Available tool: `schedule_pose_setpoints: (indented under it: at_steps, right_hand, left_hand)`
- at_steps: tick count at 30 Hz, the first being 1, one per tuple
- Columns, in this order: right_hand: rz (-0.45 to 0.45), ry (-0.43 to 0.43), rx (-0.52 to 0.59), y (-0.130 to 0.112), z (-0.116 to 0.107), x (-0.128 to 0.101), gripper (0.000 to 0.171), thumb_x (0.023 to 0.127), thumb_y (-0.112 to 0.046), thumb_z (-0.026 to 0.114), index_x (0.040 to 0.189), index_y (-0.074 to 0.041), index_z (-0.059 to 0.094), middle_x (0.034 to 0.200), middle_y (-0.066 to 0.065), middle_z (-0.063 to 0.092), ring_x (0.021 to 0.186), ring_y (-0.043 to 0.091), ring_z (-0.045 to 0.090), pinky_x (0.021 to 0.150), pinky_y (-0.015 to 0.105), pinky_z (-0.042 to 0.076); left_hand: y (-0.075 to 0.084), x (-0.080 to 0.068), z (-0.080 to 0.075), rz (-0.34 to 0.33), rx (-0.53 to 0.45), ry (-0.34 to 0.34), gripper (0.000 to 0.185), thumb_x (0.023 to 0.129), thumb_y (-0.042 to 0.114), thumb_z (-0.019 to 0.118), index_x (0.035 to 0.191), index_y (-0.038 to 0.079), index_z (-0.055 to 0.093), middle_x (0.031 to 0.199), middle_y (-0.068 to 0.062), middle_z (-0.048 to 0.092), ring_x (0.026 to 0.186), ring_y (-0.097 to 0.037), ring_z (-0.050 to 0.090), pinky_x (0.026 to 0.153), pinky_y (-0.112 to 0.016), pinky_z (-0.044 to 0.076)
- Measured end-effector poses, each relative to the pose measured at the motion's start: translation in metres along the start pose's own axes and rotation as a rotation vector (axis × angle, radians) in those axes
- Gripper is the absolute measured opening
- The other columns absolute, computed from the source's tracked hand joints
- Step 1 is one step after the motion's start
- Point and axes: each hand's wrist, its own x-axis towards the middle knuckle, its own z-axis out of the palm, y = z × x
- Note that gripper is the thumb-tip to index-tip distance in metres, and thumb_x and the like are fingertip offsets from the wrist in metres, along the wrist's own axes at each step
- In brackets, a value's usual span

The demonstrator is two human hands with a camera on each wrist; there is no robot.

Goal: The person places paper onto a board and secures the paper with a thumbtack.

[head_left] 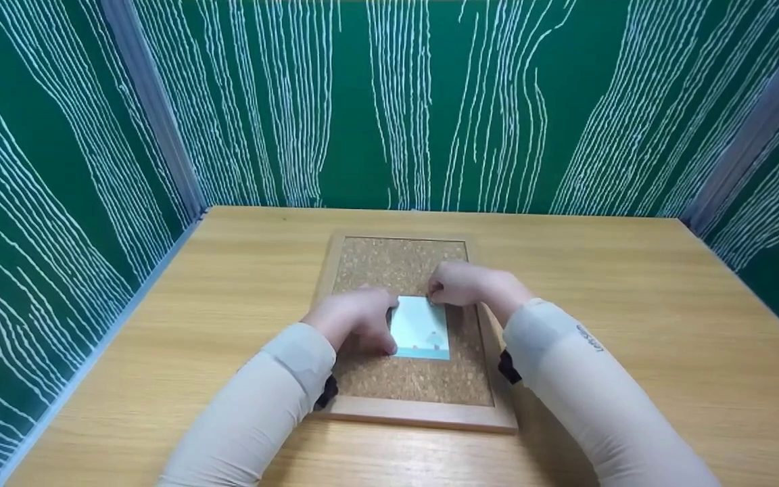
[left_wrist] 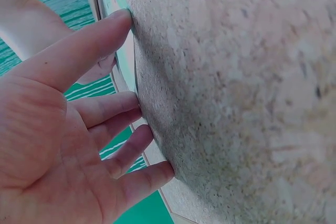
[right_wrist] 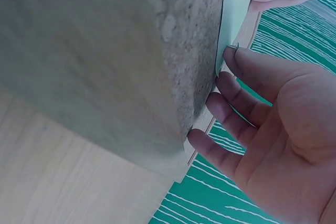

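Observation:
A pale green sheet of paper [head_left: 418,326] with a small printed picture near its bottom lies on a wood-framed cork board [head_left: 423,382]. My left hand [head_left: 364,318] touches the sheet's left edge, thumb near the lower corner and fingers near the upper one. In the left wrist view its fingers [left_wrist: 152,177] reach down to the cork, fairly straight and spread. At the top right corner my right hand [head_left: 460,284] pinches a small shiny metal piece [right_wrist: 231,47], which looks like a thumbtack. The right thumb partly hides it.
The board lies on a wooden table [head_left: 241,291], with table surface on both sides of it. Green panels [head_left: 349,101] with wavy white lines enclose the back and sides, and grey posts [head_left: 153,101] stand at the back corners.

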Motion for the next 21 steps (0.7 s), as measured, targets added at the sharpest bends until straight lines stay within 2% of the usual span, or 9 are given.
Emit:
schedule_pose_setpoints:
  at_steps: [4, 9, 12, 17, 21]
  right_hand:
    - [0.02, 0.003, 0.014, 0.0009, -0.0004, 0.0016, 0.019, 0.102, -0.015, 0.06, 0.112, -0.011, 0.076, 0.089, 0.002, 0.069, 0.08, 0.02, 0.062, 0.075, 0.036, 0.05]
    - [-0.023, 0.003, -0.004, 0.0027, -0.0004, 0.0045, 0.018, 0.101, -0.016, 0.061, 0.107, -0.007, 0.077, 0.089, 0.002, 0.069, 0.076, 0.018, 0.058, 0.073, 0.035, 0.048]
    - [-0.015, -0.001, 0.005, 0.0035, 0.0004, 0.0051, 0.019, 0.102, -0.017, 0.061, 0.107, -0.007, 0.076, 0.091, 0.003, 0.069, 0.076, 0.019, 0.057, 0.073, 0.035, 0.048]
    - [0.054, 0.009, 0.042, 0.0032, 0.0022, 0.0046, 0.021, 0.102, -0.019, 0.061, 0.113, -0.009, 0.076, 0.099, 0.004, 0.071, 0.086, 0.021, 0.061, 0.086, 0.04, 0.052]
    - [0.066, 0.017, 0.045, 0.0029, 0.0036, 0.004, 0.021, 0.102, -0.02, 0.062, 0.113, -0.009, 0.076, 0.103, 0.006, 0.072, 0.09, 0.022, 0.063, 0.092, 0.044, 0.052]
  left_hand:
    - [0.0, 0.001, -0.0004, 0.006, -0.004, -0.004, 0.048, 0.075, 0.033, 0.087, 0.112, 0.011, 0.065, 0.098, -0.002, 0.061, 0.091, -0.021, 0.054, 0.08, -0.037, 0.047]
    - [-0.0003, 0.0006, -0.0004, 0.027, 0.018, 0.016, 0.052, 0.074, 0.033, 0.089, 0.113, 0.009, 0.067, 0.101, -0.003, 0.062, 0.095, -0.021, 0.055, 0.086, -0.039, 0.049]
    - [-0.0004, -0.0001, -0.0004, 0.024, 0.021, 0.019, 0.054, 0.073, 0.034, 0.09, 0.114, 0.008, 0.067, 0.103, -0.003, 0.063, 0.096, -0.021, 0.055, 0.089, -0.04, 0.049]
    - [-0.0003, -0.0001, -0.0004, 0.021, 0.013, 0.014, 0.05, 0.074, 0.033, 0.089, 0.112, 0.009, 0.067, 0.1, -0.003, 0.062, 0.093, -0.022, 0.055, 0.086, -0.04, 0.049]
    - [-0.0005, 0.0014, 0.0004, 0.02, 0.011, 0.009, 0.052, 0.074, 0.034, 0.089, 0.114, 0.009, 0.066, 0.101, -0.002, 0.062, 0.094, -0.022, 0.054, 0.086, -0.039, 0.048]
